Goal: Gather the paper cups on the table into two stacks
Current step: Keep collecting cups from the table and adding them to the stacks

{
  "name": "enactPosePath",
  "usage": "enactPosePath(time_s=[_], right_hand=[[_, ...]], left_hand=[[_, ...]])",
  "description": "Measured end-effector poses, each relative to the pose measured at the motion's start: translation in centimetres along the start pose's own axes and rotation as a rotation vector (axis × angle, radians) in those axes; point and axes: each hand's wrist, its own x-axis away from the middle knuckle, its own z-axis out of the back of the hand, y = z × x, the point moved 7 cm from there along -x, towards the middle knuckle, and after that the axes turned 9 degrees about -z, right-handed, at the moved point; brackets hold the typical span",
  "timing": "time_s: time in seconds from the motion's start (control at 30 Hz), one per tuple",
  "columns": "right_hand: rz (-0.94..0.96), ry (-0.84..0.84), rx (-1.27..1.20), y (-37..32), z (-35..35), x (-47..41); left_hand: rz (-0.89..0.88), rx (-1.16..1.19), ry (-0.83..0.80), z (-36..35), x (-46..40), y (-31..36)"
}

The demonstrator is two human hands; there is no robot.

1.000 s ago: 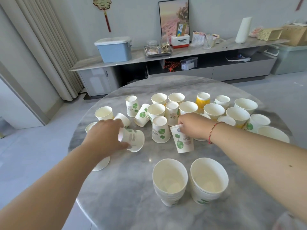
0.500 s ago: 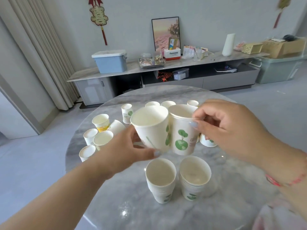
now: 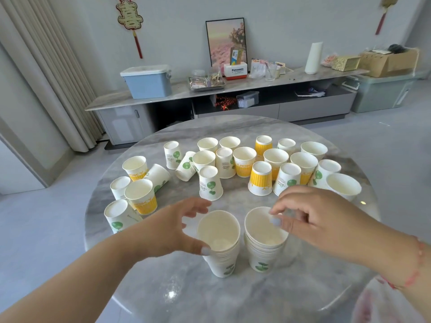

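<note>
- Two stacks, left stack [image 3: 221,248] and right stack [image 3: 264,243], stand on the bench [image 3: 233,297].
- Many loose cups [image 3: 211,183] still wait behind.
- Left hand [image 3: 168,229] and right hand [image 3: 312,215] have loose fingers, holding nothing.

Both forearms are bare, with no sleeves showing. The left hand [image 3: 172,229] and right hand [image 3: 312,217] have pale lilac-grey painted nails. A thin red bracelet [image 3: 417,264] circles the right wrist.

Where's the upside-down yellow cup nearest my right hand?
In the head view, the upside-down yellow cup stands right of centre, just beyond your right hand, beside an upside-down white cup.
</note>
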Motion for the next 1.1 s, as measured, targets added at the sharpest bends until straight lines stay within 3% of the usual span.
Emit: enactPosePath(time_s=[0.2,0.3,0.53,0.77,1.0,1.1], right_hand=[[-0.145,0.062,-0.016,2.3,1.3,-3.0],[-0.255,0.076,0.025,4.5,1.2,-6.4],[-0.273,0.015,0.454,7.9,-2.7,-14.4],[-0.325,-0.025,0.767,9.4,-5.7,-17.0],[-0.277,-0.045,0.615,8.3,-7.4,-16.9],[-0.314,0.059,0.446,7.5,-5.3,-16.1]], left_hand=[[0.095,0.174,0.239,2.7,-1.6,-1.8],[0.149,0.128,0.345,4.0,-3.4,-2.7],[0.186,-0.232,0.304,4.9,-10.1,-3.1],[0.26,-0.495,0.199,3.3,-14.1,-4.6],[0.251,-0.531,0.241,3.1,-13.8,-4.3],[0.281,-0.35,0.395,4.6,-12.2,-3.7]])
